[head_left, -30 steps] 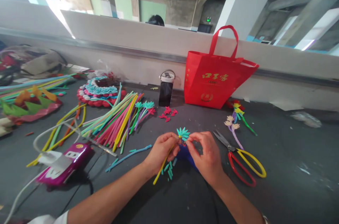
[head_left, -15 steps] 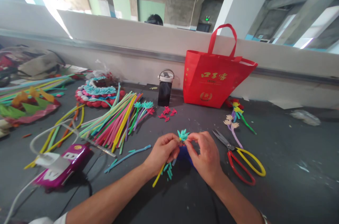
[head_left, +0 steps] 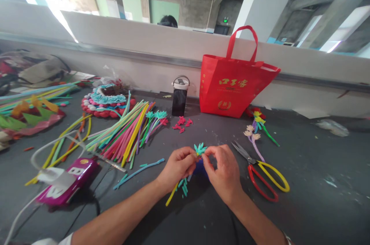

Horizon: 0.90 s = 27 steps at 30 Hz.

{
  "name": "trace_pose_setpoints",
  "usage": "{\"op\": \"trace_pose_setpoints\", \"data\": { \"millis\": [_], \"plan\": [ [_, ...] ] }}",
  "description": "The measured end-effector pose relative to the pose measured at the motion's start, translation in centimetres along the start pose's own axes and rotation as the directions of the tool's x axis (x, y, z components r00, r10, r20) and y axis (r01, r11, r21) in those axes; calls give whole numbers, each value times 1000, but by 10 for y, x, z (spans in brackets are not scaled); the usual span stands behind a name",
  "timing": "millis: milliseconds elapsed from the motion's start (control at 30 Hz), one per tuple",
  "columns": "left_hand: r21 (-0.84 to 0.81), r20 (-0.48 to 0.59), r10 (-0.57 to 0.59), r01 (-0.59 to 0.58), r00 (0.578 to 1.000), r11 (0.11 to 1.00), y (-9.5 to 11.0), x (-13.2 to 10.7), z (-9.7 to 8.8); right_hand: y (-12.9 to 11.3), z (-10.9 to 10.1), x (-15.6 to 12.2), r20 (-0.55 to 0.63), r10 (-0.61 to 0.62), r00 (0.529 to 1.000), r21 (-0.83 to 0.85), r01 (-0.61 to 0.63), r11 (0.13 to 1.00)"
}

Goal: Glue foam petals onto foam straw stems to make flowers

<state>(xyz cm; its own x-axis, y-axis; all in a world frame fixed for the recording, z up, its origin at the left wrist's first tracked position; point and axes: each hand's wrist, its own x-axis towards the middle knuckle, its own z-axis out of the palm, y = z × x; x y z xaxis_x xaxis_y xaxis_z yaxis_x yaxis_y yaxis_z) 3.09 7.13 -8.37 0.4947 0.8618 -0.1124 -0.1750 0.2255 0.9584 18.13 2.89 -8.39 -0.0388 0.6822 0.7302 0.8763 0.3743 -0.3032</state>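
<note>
Flower (head_left: 200,148), teal and spiky, is held just above the desk (head_left: 318,206) between both hands, near the front middle of the view. The left hand (head_left: 177,168) is closed in a pinch on the yellow stem (head_left: 172,195), which slants down and to the left from under the fingers. The right hand (head_left: 224,171) is closed with its fingertips pinched at the base of the flower, thumb and forefinger touching it. A dark blue piece (head_left: 199,168) is partly seen between the two hands, below the flower; what it is cannot be told. Small teal scraps (head_left: 184,188) are scattered on the desk beside the stem. Scissors (head_left: 261,173) with red and yellow handles lie just right of the right hand, blades pointed away. Further back on that side, a few finished flowers (head_left: 256,131) are laid near a red bag (head_left: 234,87) that stands against the wall. A dark bottle (head_left: 179,98) stands left of the bag, with red bits (head_left: 182,123) lying before it. A fan of coloured sticks (head_left: 127,133) is spread to the left, and a teal strip (head_left: 138,171) lies nearer the left hand. A pink glue gun (head_left: 69,179) with a white cord rests at the near left
</note>
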Motion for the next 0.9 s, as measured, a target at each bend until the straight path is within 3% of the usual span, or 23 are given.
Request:
{"op": "trace_pose_setpoints", "data": {
  "millis": [433, 900],
  "plan": [
    [88, -8, 27, -26, 1000, 996, -6, 2, -1, -1, -2, 3, 60, 18, 998, 14, -19, 1000],
    [103, 32, 39, -42, 999, 994, -3, 1, -1, 4, 2, -2, 68, 132, 989, 64, -137, 989]
  ]
}}
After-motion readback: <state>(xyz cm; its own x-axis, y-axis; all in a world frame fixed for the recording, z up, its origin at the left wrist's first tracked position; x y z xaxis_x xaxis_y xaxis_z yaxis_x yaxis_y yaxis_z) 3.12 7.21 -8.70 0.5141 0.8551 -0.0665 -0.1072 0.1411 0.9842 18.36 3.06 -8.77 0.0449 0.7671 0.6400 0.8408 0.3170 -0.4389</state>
